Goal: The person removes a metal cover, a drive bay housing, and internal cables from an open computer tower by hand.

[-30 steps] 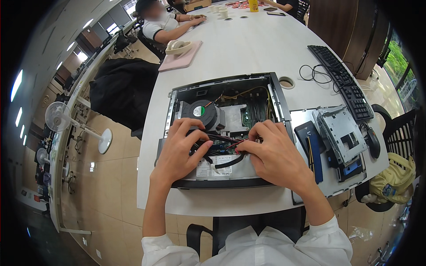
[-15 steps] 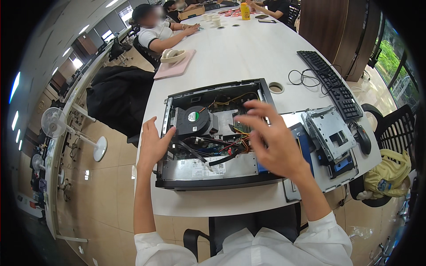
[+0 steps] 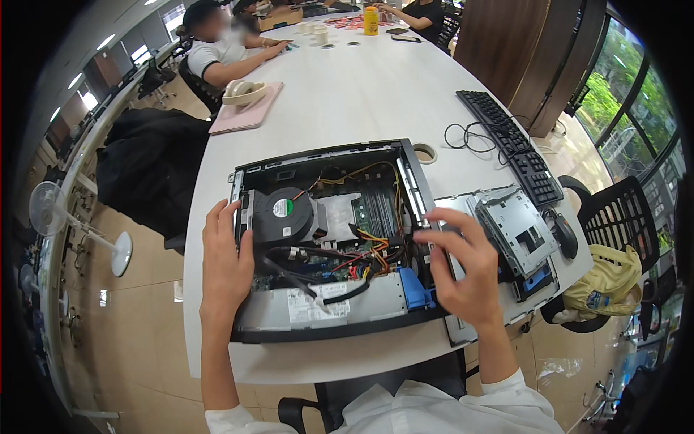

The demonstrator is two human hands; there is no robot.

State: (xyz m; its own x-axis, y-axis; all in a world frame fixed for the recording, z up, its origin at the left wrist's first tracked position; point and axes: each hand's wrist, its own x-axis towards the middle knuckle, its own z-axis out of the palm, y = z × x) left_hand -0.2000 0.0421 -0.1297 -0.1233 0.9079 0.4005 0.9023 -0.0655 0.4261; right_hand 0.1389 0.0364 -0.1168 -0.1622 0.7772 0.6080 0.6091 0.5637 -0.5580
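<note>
An opened desktop computer case (image 3: 329, 239) lies flat on the white tabletop (image 3: 361, 94), directly in front of the person, its long axis running left to right across their body. The left hand (image 3: 225, 260) rests flat against the case's left wall, fingers stretched upward along the metal edge and spread, gripping nothing. The right hand (image 3: 463, 271) hovers over the case's right wall, fingers loosely curled and apart, with nothing between them; it sits slightly nearer to the wiring than the left hand does.

Inside the case, just right of the left hand, is a round black fan shroud (image 3: 282, 213), matte plastic with a green sticker at its hub. Right of that a dull silver heatsink (image 3: 340, 213) and a row of dark memory slots (image 3: 376, 210). Toward the near wall a tangle of red, yellow and black cables (image 3: 340, 264) crosses above a grey sheet-metal power unit (image 3: 325, 307), and a blue plastic clip (image 3: 412, 289) sits at the case's near right corner, close under the right hand.

Just right of the case lies a removed grey steel drive cage (image 3: 517, 228), perforated and boxy. Farther right and beyond it, a black keyboard (image 3: 510, 145) runs diagonally with a looped black cord (image 3: 463, 136) beside it. Far beyond the case, other people sit at the tabletop's end.
</note>
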